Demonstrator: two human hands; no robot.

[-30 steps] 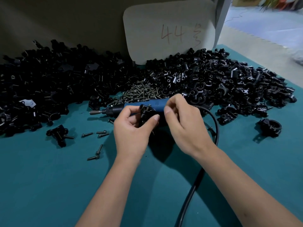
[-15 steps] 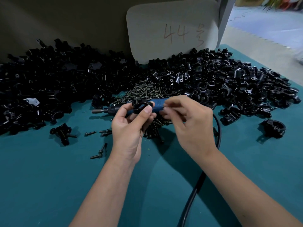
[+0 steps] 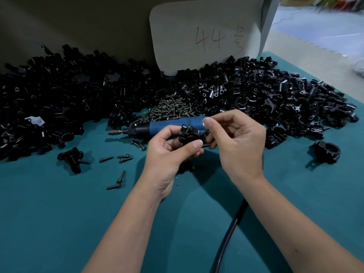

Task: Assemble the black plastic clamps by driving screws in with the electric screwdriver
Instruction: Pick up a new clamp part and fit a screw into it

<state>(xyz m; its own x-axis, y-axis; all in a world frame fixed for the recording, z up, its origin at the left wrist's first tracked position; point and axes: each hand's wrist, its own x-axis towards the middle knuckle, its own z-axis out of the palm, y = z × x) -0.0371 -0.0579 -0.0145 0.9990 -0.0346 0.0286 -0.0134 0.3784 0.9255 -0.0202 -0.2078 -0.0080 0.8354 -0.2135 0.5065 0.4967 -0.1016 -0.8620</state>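
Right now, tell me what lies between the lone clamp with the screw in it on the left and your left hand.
In the head view, loose screws on the teal mat lie between that clamp and the left hand.

Electric screwdriver (image 3: 167, 127): rear half hidden behind both hands. Its cable (image 3: 226, 241) is cut off at the 6 o'clock edge. Left-hand parts pile (image 3: 49, 99) is cropped at 9 o'clock. Right hand (image 3: 239, 142) possibly pinches a screw; too small to tell.
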